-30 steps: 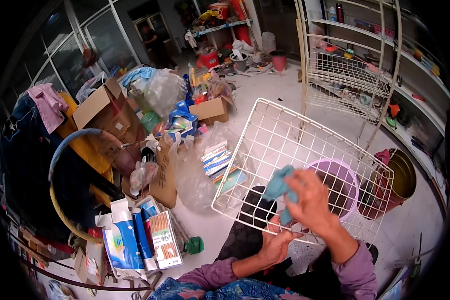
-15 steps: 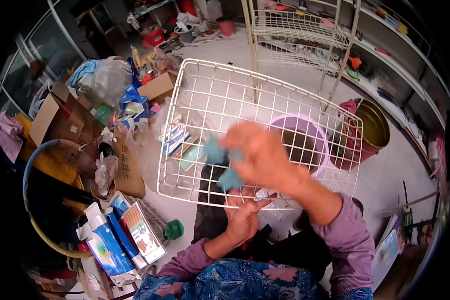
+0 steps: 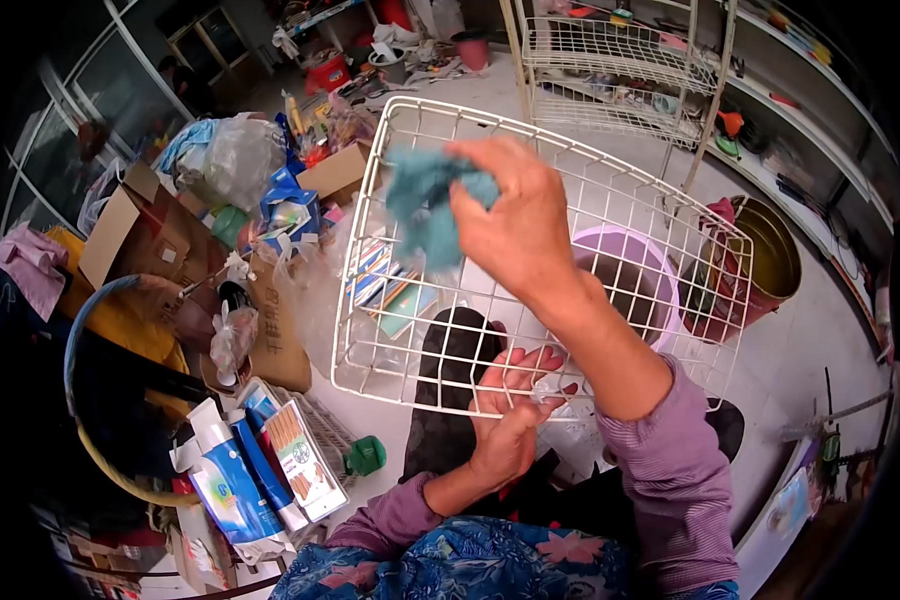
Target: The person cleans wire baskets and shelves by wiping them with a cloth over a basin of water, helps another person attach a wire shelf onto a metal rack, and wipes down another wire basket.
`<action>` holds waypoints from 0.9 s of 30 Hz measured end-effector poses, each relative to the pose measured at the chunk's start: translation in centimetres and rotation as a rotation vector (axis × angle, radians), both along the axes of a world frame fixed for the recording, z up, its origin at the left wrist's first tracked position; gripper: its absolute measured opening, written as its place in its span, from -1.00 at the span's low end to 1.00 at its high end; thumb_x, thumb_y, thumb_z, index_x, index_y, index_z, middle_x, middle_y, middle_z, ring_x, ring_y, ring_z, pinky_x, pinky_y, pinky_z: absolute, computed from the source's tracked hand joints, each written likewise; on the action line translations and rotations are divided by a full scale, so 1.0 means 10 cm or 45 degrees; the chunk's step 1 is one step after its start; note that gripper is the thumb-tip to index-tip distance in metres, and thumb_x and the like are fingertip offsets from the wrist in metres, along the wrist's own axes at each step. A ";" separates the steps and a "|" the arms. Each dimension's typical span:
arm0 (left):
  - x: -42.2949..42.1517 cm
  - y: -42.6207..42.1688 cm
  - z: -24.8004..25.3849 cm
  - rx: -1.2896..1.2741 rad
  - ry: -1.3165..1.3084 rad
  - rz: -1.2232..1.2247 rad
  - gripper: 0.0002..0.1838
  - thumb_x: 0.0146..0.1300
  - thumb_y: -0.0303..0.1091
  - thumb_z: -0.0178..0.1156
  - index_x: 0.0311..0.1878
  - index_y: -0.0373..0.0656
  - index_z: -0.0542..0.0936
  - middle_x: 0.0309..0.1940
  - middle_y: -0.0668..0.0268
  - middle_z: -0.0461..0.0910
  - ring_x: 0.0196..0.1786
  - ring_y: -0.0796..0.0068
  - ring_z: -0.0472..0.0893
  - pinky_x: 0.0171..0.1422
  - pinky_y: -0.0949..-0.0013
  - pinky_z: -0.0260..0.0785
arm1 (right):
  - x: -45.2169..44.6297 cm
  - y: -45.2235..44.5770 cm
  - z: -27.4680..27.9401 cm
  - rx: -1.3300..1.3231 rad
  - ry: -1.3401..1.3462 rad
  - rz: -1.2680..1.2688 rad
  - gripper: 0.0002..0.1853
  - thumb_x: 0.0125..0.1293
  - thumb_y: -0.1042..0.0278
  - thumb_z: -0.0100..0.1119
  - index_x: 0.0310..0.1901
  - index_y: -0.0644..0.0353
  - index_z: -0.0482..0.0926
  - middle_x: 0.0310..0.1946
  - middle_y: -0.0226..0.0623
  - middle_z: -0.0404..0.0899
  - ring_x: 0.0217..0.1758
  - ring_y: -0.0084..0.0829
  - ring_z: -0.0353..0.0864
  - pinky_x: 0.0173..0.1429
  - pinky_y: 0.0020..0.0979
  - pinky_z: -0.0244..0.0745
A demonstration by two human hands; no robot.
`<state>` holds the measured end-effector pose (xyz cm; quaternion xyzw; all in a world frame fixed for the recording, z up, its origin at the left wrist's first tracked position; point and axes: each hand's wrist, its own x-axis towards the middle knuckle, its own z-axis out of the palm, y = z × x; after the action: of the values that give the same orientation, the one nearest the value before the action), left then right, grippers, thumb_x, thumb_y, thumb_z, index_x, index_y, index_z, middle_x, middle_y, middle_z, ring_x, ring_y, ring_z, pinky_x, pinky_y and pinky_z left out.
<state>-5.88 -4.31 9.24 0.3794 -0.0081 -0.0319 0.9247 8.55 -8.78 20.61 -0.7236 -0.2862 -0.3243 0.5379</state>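
A white wire basket [image 3: 634,182] is held tilted in front of me, with its grid spread across the middle of the view. My left hand [image 3: 505,415] grips its near rim, the fingers reaching through or behind the wires and the thumb along the edge. In my right hand [image 3: 520,225] is a crumpled teal cloth [image 3: 432,212], pinched between thumb and fingers over the basket's left part. The cloth is slightly blurred, and whether it touches the wires I cannot tell.
Behind the basket stands a lilac bucket [image 3: 660,290] with dark water, beside a red metal bucket [image 3: 770,270]. Cardboard boxes [image 3: 135,225] and plastic bags pile up at left. Product packets [image 3: 235,490] sit near a hoop handle [image 3: 75,400]. A wire rack [image 3: 610,65] stands behind.
My right hand has moved the teal cloth up and away from the near rim toward the basket's far left. My left hand keeps its hold, with its fingers spread a little more.
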 end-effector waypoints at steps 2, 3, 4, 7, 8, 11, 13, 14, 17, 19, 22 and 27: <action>0.00 -0.01 -0.04 -0.015 -0.085 0.005 -0.33 -0.02 -0.65 0.01 0.26 -0.23 0.15 0.22 0.01 0.28 0.26 0.22 0.32 0.10 0.16 0.39 | -0.01 0.12 0.12 -0.018 -0.088 -0.354 -0.65 -0.10 0.31 0.29 -0.21 0.21 0.57 -0.23 -0.19 0.51 -0.08 -0.14 0.47 -0.09 -0.18 0.46; -0.01 -0.01 -0.09 -0.112 -0.111 0.018 -0.31 -0.05 -0.66 0.05 0.25 -0.23 0.15 0.17 0.04 0.31 0.21 0.26 0.38 0.10 0.19 0.39 | -0.16 0.17 0.14 -0.127 -0.097 -0.307 -0.65 -0.14 0.42 0.25 -0.22 0.24 0.54 -0.19 -0.21 0.44 -0.08 -0.18 0.43 -0.14 -0.20 0.45; -0.01 -0.01 -0.11 -0.110 -0.105 0.023 -0.31 -0.05 -0.66 0.05 0.25 -0.23 0.15 0.17 0.04 0.31 0.21 0.26 0.38 0.10 0.19 0.39 | -0.25 0.21 0.11 -0.126 -0.090 -0.302 -0.65 -0.14 0.42 0.25 -0.22 0.24 0.54 -0.19 -0.21 0.44 -0.08 -0.18 0.43 -0.14 -0.20 0.45; -0.03 -0.01 -0.13 0.026 -0.119 0.105 -0.32 -0.07 -0.65 0.12 0.23 -0.26 0.21 -0.03 0.21 0.45 0.04 0.33 0.51 0.08 0.28 0.40 | -0.45 0.27 -0.03 -0.588 -0.239 -0.045 -0.75 -0.24 0.56 0.19 -0.38 0.27 0.53 -0.30 -0.27 0.37 -0.15 -0.26 0.39 -0.30 -0.29 0.44; -0.04 0.02 -0.19 0.021 -0.113 0.093 -0.32 -0.07 -0.65 0.12 0.23 -0.26 0.21 -0.03 0.21 0.45 0.04 0.33 0.51 0.08 0.28 0.40 | -0.49 0.26 -0.08 -0.593 -0.231 -0.055 -0.75 -0.24 0.56 0.19 -0.38 0.27 0.53 -0.30 -0.27 0.37 -0.15 -0.26 0.39 -0.30 -0.29 0.44; -0.03 0.09 -0.42 0.123 -0.066 0.099 -0.22 0.06 -0.30 0.29 0.33 -0.27 0.16 0.26 0.08 0.29 0.32 0.13 0.32 0.41 0.09 0.12 | -0.59 0.12 -0.17 -0.617 -0.162 0.251 -0.77 -0.30 0.63 0.15 -0.46 0.23 0.58 -0.33 -0.31 0.38 -0.23 -0.29 0.41 -0.39 -0.34 0.45; 0.04 0.09 -0.35 0.046 -0.049 0.057 -0.23 0.07 -0.31 0.26 0.33 -0.25 0.16 0.26 0.08 0.29 0.32 0.14 0.32 0.42 0.11 0.11 | -0.66 0.02 -0.25 -0.651 -0.133 0.281 -0.76 -0.30 0.62 0.17 -0.45 0.22 0.59 -0.33 -0.32 0.39 -0.23 -0.30 0.41 -0.39 -0.34 0.45; 0.05 0.08 -0.27 0.076 -0.065 0.130 -0.28 0.06 -0.36 0.21 0.32 -0.24 0.19 0.25 0.04 0.30 0.32 0.10 0.31 0.41 0.05 0.13 | -0.66 -0.03 -0.30 -0.678 -0.126 0.356 -0.75 -0.30 0.61 0.18 -0.43 0.21 0.60 -0.33 -0.33 0.39 -0.24 -0.30 0.42 -0.39 -0.34 0.45; 0.04 0.13 -0.02 0.023 -0.038 0.088 -0.30 -0.02 -0.53 0.09 0.29 -0.27 0.20 0.22 -0.02 0.33 0.31 0.06 0.32 0.32 -0.11 0.25 | -0.44 -0.46 -0.45 -0.562 -0.149 0.019 -0.70 -0.31 0.57 0.24 -0.39 0.13 0.62 -0.28 -0.32 0.47 -0.18 -0.30 0.49 -0.34 -0.35 0.50; 0.07 0.20 0.02 -0.034 0.001 0.061 -0.30 -0.08 -0.66 -0.03 0.27 -0.33 0.19 0.21 -0.15 0.31 0.30 -0.02 0.32 0.15 -0.32 0.37 | -0.33 -0.91 -0.50 -0.474 -0.134 -0.361 -0.69 -0.30 0.56 0.26 -0.37 0.06 0.63 -0.26 -0.30 0.50 -0.15 -0.29 0.52 -0.30 -0.35 0.53; 0.11 0.22 0.01 -0.009 -0.023 0.020 -0.39 0.00 -0.55 0.01 0.23 -0.28 0.28 0.23 -0.15 0.30 0.31 -0.04 0.31 0.20 -0.45 0.23 | -0.24 -1.73 -0.67 -0.531 0.013 -0.904 -0.64 -0.18 0.56 0.22 -0.25 0.01 0.65 -0.26 -0.25 0.51 -0.17 -0.20 0.55 -0.21 -0.24 0.52; 0.17 0.18 -0.04 0.003 -0.084 0.037 -0.44 0.06 -0.50 0.02 0.22 -0.26 0.31 0.24 -0.17 0.27 0.32 -0.05 0.30 0.22 -0.47 0.20 | -0.08 -2.26 -1.20 0.290 0.709 -1.116 -0.64 -0.06 0.54 0.16 -0.13 0.32 0.60 -0.13 -0.07 0.59 -0.08 -0.22 0.60 -0.04 -0.32 0.52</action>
<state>-4.16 -2.52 8.85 0.3813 -0.0332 -0.0060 0.9238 7.73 -31.36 8.57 -0.7710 0.2339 -0.3432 0.4827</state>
